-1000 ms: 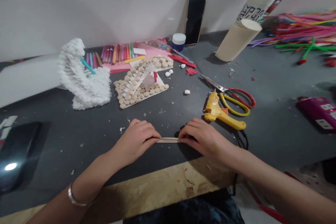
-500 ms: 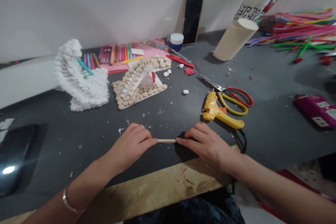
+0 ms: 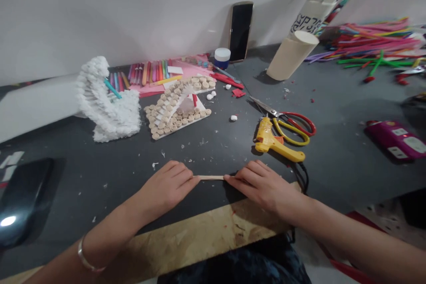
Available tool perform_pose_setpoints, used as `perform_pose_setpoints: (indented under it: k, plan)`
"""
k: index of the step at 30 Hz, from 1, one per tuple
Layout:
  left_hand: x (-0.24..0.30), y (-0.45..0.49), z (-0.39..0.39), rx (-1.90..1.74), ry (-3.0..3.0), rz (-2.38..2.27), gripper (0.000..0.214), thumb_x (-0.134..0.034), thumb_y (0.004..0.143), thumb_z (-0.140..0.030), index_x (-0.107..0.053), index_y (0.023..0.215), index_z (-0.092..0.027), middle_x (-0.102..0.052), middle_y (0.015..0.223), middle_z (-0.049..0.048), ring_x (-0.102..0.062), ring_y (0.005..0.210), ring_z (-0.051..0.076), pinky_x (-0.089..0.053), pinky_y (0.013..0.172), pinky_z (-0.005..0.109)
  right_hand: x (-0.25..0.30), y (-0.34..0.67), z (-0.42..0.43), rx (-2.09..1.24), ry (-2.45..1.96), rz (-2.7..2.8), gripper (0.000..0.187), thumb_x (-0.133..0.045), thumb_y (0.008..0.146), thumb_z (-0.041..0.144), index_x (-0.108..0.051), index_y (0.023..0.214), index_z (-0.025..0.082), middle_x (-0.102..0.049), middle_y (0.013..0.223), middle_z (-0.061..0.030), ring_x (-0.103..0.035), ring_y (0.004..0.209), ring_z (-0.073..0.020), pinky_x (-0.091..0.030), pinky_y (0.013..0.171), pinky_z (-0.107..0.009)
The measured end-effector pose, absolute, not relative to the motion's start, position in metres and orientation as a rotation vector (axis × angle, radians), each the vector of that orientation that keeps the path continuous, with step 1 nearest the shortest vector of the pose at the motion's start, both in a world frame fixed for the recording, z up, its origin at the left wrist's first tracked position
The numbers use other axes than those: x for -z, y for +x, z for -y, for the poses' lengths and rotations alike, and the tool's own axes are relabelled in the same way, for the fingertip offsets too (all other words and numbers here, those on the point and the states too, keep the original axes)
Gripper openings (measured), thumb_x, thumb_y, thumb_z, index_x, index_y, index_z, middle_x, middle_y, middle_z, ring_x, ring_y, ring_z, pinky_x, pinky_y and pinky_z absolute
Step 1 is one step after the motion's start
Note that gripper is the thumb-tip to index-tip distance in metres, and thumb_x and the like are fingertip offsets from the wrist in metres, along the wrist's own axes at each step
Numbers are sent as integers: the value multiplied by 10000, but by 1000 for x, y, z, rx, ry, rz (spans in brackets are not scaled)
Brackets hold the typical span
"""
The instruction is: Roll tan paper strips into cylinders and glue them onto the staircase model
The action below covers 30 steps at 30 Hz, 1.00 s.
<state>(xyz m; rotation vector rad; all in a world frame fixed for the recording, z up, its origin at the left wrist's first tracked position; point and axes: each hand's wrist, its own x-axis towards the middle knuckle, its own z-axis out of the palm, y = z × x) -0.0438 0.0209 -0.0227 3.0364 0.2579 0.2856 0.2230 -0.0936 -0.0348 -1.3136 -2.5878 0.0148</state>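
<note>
A thin cream strip that looks like rolled paper lies between my hands, low over the dark tabletop near its front edge. My left hand is closed on the strip's left end, thumb and fingers together. At the other end my right hand pinches it in the same way. Both ends of the strip are hidden under the fingers. Just beyond my right hand lie a yellow glue gun and scissors with red and yellow handles. Farther back stands a small model covered in cream paper coils.
A fluffy white model stands at left, before coloured markers. A phone leans on the wall beside a blue jar. At right are a cream cylinder, pipe cleaners and a purple socket box.
The camera view has shifted slightly. The bare stretch of the strip between my fingers is a little longer, and its surface looks turned. Both hands keep hold of it.
</note>
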Motion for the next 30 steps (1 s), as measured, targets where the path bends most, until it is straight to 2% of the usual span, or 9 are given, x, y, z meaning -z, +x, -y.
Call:
perform_pose_setpoints:
  k: [6,11,15,17,19,24,30]
  plan:
    - [27,-52,-16,-310,3048,-326,247,-403,974,-106,-640,1016,-164,-689,974,70,-573,881,194,-428,789,341,42,229,105,-46,-1339,2521,306,-435,952,110,-640,1179,105,-656,938,-112,-519,827,-213,-450,733,-366]
    - [28,-50,-11,-345,2865,-453,178,-456,949,-122,-631,952,-154,-677,944,68,-568,869,189,-423,755,340,46,226,114,-2,-1399,2467,305,-449,931,89,-657,1154,108,-668,982,-123,-530,850,-224,-451,770,-386]
    - [27,-40,-10,-345,2731,-642,232,-455,968,-212,-614,807,-164,-650,868,62,-542,816,185,-403,730,345,40,215,105,-43,-1488,2411,233,-482,943,145,-709,897,164,-652,814,-94,-533,792,-210,-419,739,-371]
    - [25,-33,-12,-280,2692,-735,249,-484,959,-253,-590,751,-168,-626,816,47,-530,787,186,-387,707,341,36,210,95,-37,-1519,2416,272,-488,953,170,-678,758,167,-618,713,-73,-522,731,-197,-396,703,-356]
    - [21,-27,-15,-172,2645,-802,245,-529,940,-275,-572,722,-172,-607,787,29,-528,779,188,-371,695,335,34,207,85,-30,-1579,2424,281,-523,951,205,-636,699,159,-596,672,-58,-504,680,-187,-380,672,-344]
    - [8,-19,-19,10,2477,-925,55,-594,905,-238,-616,922,-191,-628,810,2,-561,798,190,-374,737,339,33,207,71,-257,-1742,2342,165,-650,897,279,-627,800,147,-632,735,-43,-536,699,-181,-379,656,-305]
    - [5,-16,-13,-33,2481,-907,111,-552,877,-166,-599,779,-186,-628,831,24,-566,840,201,-398,733,331,18,204,65,-341,-1695,2419,99,-646,877,183,-622,788,147,-660,808,-68,-564,775,-188,-379,708,-299]
